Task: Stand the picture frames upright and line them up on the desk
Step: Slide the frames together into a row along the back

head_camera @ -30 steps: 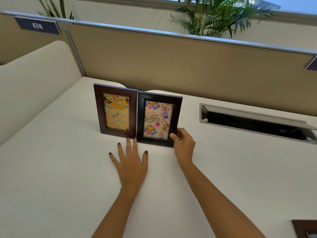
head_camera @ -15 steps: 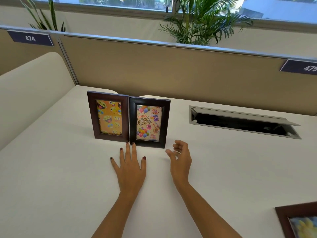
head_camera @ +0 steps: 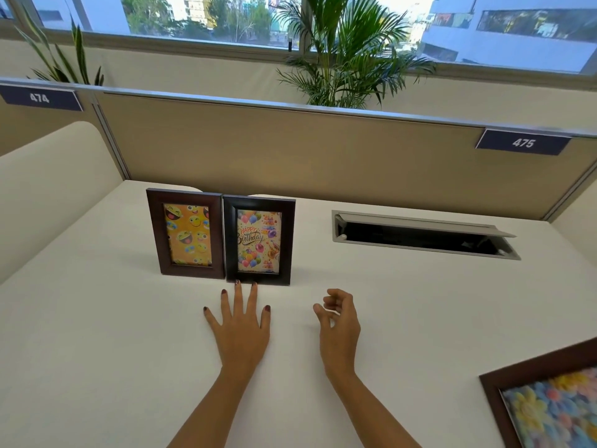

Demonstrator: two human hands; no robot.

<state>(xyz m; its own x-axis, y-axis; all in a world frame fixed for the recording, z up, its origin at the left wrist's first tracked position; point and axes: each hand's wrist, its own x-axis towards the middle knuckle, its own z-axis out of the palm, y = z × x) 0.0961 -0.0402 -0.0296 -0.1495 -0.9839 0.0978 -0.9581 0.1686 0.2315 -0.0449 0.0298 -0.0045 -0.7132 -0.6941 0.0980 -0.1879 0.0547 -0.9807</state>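
Two frames (head_camera: 221, 236) stood upright, touching, near the desk's (head_camera: 97, 350) back edge; the flat left hand (head_camera: 240, 329) braced their base, the right hand (head_camera: 339, 324) hovered loosely curled, empty; a third frame (head_camera: 549, 399) lay at the right edge

left hand (head_camera: 240, 331) lies flat just below frame centre, palm down, fingers spread, forearm running to the bottom edge; right hand (head_camera: 339, 328) beside it, right of centre, loosely curled, holding nothing

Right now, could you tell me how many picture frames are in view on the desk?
3: the emoji frame and birthday frame stand side by side at the back; the flower frame lies flat at the right edge, partly cut off.
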